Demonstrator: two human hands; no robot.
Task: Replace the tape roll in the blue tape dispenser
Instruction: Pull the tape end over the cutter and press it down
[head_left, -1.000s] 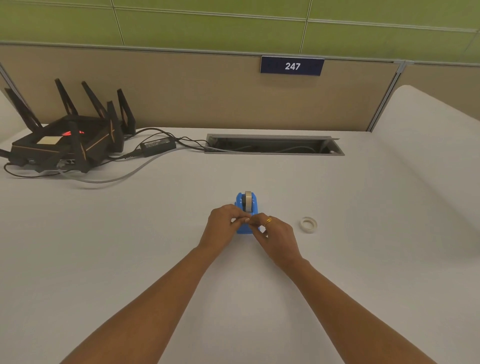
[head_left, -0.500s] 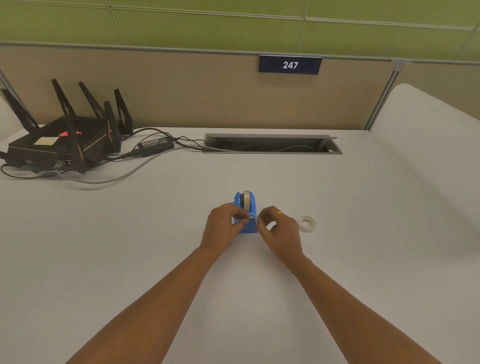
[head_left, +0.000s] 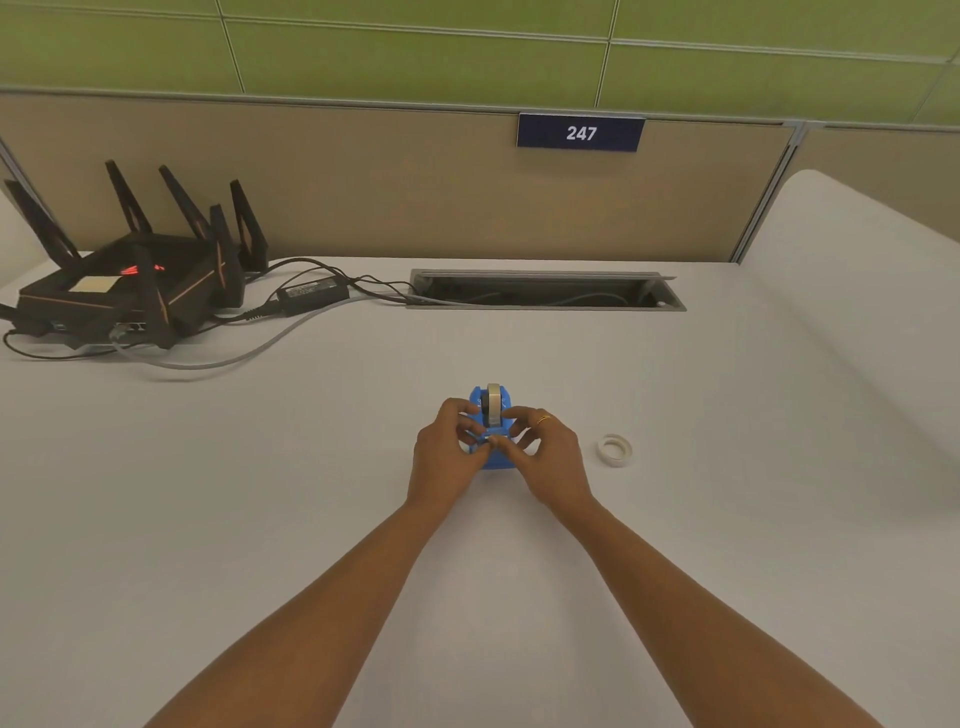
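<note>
The blue tape dispenser (head_left: 497, 457) stands on the white desk (head_left: 467, 597), its cutter end toward me. A tape roll (head_left: 492, 402) sits upright in its cradle. My left hand (head_left: 448, 451) wraps the dispenser's left side, thumb and fingers at the cutter. My right hand (head_left: 545, 457), with a gold ring, holds the right side, and its thumb meets the left thumb over the cutter. Whether a tape end lies between the fingertips cannot be told. A second, flat whitish tape roll (head_left: 615, 448) lies on the desk to the right of my right hand.
A black router (head_left: 130, 286) with several antennas, a power brick (head_left: 314, 293) and cables sit at the back left. An open cable slot (head_left: 545, 291) is cut into the desk behind the dispenser. A beige partition with a "247" sign (head_left: 580, 133) closes the back.
My right hand has come back against the dispenser, its thumb now touching the left thumb at the cutter. The camera view shifted slightly. The dispenser and the loose roll stayed put.
</note>
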